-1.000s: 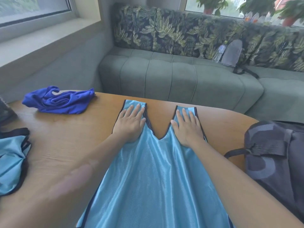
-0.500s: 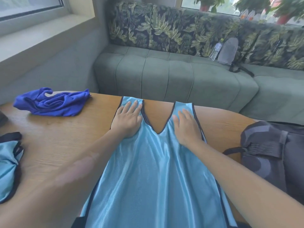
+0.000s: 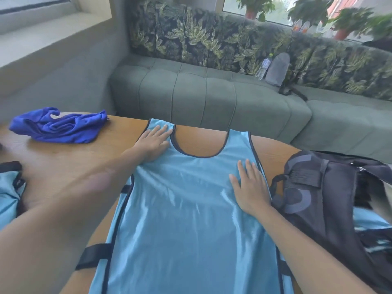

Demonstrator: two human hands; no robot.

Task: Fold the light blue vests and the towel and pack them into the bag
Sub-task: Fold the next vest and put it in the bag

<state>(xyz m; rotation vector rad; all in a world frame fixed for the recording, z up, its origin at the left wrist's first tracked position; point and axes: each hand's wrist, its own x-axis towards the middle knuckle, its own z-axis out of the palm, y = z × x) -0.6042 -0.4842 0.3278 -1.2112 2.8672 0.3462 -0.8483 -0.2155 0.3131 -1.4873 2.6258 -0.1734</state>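
Bright daylight floods in from the windows behind the sofa and from a second window at upper left, leaving the scene evenly lit. The glass at the top right is washed out, the potted plants there soft and smeared. Pale sheen streaks run down the satin of the light blue vest. Shadows on the wooden counter are faint and soft-edged. The left forearm, close to the lens, is motion-blurred. Wide-angle distortion bends the windowsill and sofa lines toward the frame's edges.
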